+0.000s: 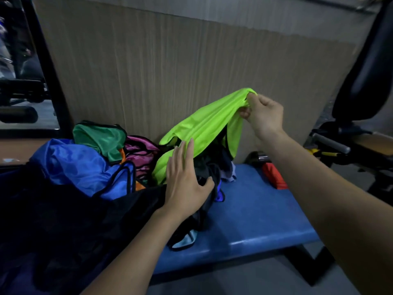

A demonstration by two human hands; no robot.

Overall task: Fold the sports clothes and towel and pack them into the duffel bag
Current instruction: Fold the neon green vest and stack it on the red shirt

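Note:
A neon green sports vest (204, 124) hangs lifted above a pile of clothes on a blue padded bench (259, 213). My right hand (262, 116) pinches the vest's top end and holds it up. With straight fingers, my left hand (187, 179) touches the vest's lower part, its thumb against dark fabric (204, 167) underneath. The pile also holds a blue garment (72, 165), a green one (100, 137) and a pink one (140, 150). A black fabric mass (63, 226), possibly the bag, fills the lower left; I cannot tell.
A wood-grain panel (170, 71) stands right behind the bench. A red object (274, 175) and a dumbbell (259, 156) lie past the bench's right end. Gym equipment (361, 81) stands at the right, dark machinery (19, 90) at the left.

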